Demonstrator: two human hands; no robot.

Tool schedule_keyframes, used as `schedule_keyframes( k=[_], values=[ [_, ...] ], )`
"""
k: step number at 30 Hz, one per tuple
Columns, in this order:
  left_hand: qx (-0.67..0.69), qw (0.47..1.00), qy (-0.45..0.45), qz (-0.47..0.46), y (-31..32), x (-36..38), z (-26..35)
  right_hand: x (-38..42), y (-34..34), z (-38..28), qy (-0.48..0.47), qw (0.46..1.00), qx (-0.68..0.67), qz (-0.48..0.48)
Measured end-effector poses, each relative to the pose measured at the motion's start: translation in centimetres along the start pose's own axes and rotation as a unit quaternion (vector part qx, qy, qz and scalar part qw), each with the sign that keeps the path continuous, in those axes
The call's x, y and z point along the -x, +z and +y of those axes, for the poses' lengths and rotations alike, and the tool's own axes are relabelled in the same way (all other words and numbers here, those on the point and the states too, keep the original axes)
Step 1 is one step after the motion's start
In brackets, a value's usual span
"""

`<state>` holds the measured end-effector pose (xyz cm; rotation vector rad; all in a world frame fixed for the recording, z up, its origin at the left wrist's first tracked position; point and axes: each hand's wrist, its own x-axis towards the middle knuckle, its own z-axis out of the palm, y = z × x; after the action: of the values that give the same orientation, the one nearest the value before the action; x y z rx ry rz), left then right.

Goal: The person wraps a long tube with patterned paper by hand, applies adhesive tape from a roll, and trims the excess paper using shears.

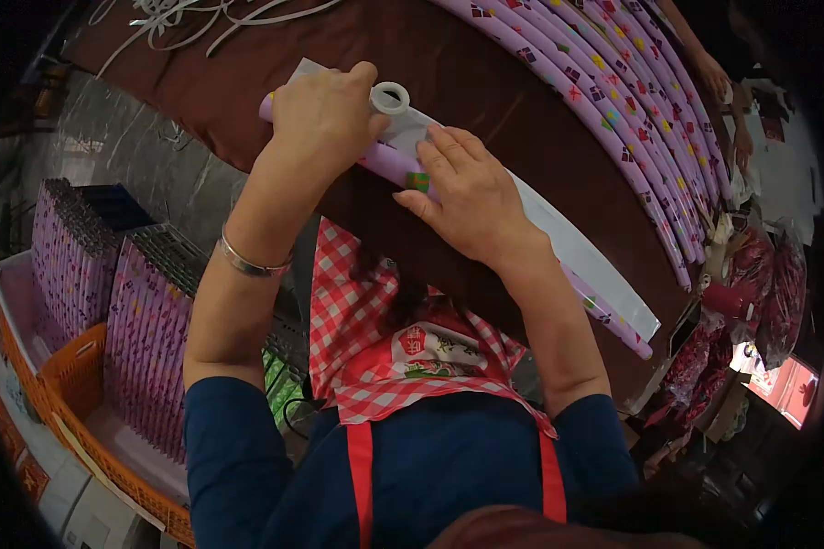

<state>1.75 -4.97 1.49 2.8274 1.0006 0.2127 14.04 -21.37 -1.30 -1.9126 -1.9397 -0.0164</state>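
A long lilac patterned roll (394, 166) that looks like wrapping paper lies slantwise across the brown table. Along its far side runs a sheet of clear or whitish film (604, 261). My left hand (325, 114) is closed over the roll's left end, fingers curled. A small white roll of tape (390, 98) stands out between its thumb and forefinger. Lower right, my right hand (471, 188) lies with fingers stretched over the film and the roll, thumb apart on the near side. Beside that thumb a green and orange mark shows on the roll.
Several similar lilac rolls (604, 110) lie side by side at the table's far right. White straps (183, 23) are heaped at the back left. An orange crate (73, 366) at left holds upright patterned rolls. Another person's arm (696, 50) reaches in at upper right.
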Motion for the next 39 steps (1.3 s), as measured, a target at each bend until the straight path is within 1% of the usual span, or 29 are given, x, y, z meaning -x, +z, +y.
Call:
schedule_keyframes(
  k=[3,5,6,8,9,11,12,14,15,17,18,20,24,26,27,28,29,30,31,32,34,35,37,38,39],
  values=[
    [0.000,1.000,0.003,-0.007,0.2,-0.1,0.0,-0.5,0.1,-0.1,0.003,1.000,-0.008,-0.006],
    [0.008,0.998,0.026,0.053,0.5,0.0,0.2,-0.6,0.2,0.0,0.002,1.000,-0.011,-0.007],
    [0.007,0.998,0.026,0.053,0.7,0.0,-0.1,-0.6,0.3,-0.1,-0.004,1.000,-0.005,0.000],
    [0.044,0.991,0.091,0.088,1.1,-0.2,-0.6,-0.6,0.2,-0.1,-0.010,1.000,-0.001,0.006],
    [0.043,0.991,0.090,0.087,1.1,-0.3,-0.8,-0.6,0.1,-0.1,-0.005,1.000,-0.004,-0.003],
    [0.108,0.988,0.104,0.048,1.2,-0.4,-1.0,-0.6,0.0,0.0,-0.001,1.000,-0.008,-0.012],
    [0.107,0.988,0.103,0.047,1.3,-0.6,-1.2,-0.6,0.0,0.0,-0.006,1.000,-0.004,-0.008],
    [0.111,0.980,0.154,0.059,1.9,-1.2,-1.7,-0.7,0.1,-0.1,-0.013,1.000,-0.001,-0.003],
    [0.109,0.980,0.153,0.059,2.2,-1.6,-1.9,-0.6,0.2,0.0,-0.013,1.000,0.005,-0.002],
    [0.117,0.976,0.182,0.029,2.5,-2.1,-2.2,-0.5,0.2,-0.1,-0.015,1.000,0.009,0.000],
    [0.114,0.976,0.181,0.028,2.2,-2.2,-2.2,-0.5,0.2,-0.1,-0.016,1.000,0.012,0.002],
    [0.142,0.966,0.203,0.072,1.4,-2.4,-1.7,-0.5,0.3,-0.1,-0.017,1.000,0.013,0.006],
    [0.154,0.957,0.228,0.093,-0.2,-2.4,-1.6,-0.3,0.5,0.1,-0.014,1.000,0.013,0.002],
    [0.211,0.956,0.195,-0.066,-1.6,-2.4,-3.6,-0.3,0.5,0.0,-0.013,1.000,0.010,0.005],
    [0.257,0.946,0.169,-0.106,-1.5,-2.3,-4.6,-0.3,0.5,0.0,-0.011,1.000,0.006,0.003],
    [0.255,0.946,0.169,-0.107,-2.0,-2.2,-5.3,-0.3,0.6,0.0,-0.008,1.000,0.002,0.000],
    [0.315,0.921,0.129,-0.191,-2.6,-2.1,-5.9,-0.3,0.5,0.0,-0.008,1.000,-0.001,0.001],
    [0.373,0.883,0.086,-0.271,-3.1,-2.0,-6.6,-0.3,0.5,0.0,-0.006,1.000,-0.004,0.002],
    [0.415,0.863,0.076,-0.279,-2.1,-2.2,-7.8,-0.3,0.5,0.0,-0.005,1.000,-0.008,0.003],
    [0.414,0.863,0.074,-0.279,-1.7,-2.3,-8.3,-0.3,0.5,0.0,-0.005,1.000,-0.010,0.003],
    [0.458,0.845,-0.015,-0.276,-1.2,-2.6,-8.9,-0.3,0.4,0.0,-0.001,1.000,-0.013,-0.003],
    [0.458,0.845,-0.016,-0.275,-0.8,-3.0,-9.4,-0.3,0.4,0.0,-0.002,1.000,-0.013,-0.003],
    [0.404,0.878,-0.021,-0.256,-0.5,-3.7,-10.0,-0.3,0.5,0.1,0.003,1.000,-0.020,0.001],
    [0.404,0.878,-0.021,-0.257,-0.3,-3.7,-10.1,-0.2,0.5,0.1,0.005,1.000,-0.021,0.000],
    [0.366,0.903,-0.025,-0.225,-0.7,-3.7,-9.7,-0.2,0.5,0.1,0.004,1.000,-0.020,0.002]
  ],
)
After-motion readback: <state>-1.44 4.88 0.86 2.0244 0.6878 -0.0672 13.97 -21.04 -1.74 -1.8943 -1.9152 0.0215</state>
